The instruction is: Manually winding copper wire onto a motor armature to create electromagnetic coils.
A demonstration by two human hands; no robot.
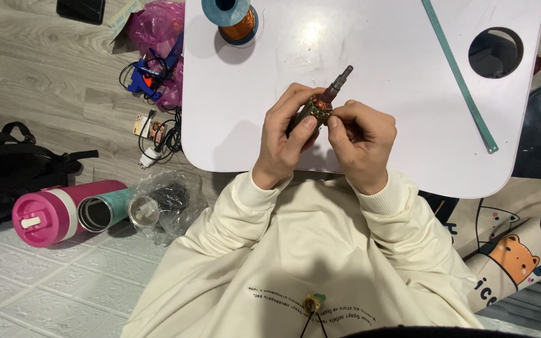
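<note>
From the head view, a small dark cylindrical motor armature with copper windings and a steel shaft [324,103] sits above the near edge of the white rounded worktop [402,119], gripped between both hands. It looks dense and rigid, though its fine copper wire seems fragile, so the iron body and shaft are the safer places to hold. The left hand [286,134] wraps the body, fingers closed on it; the right hand [361,141] pinches the winding end, thumb and forefinger together
</note>
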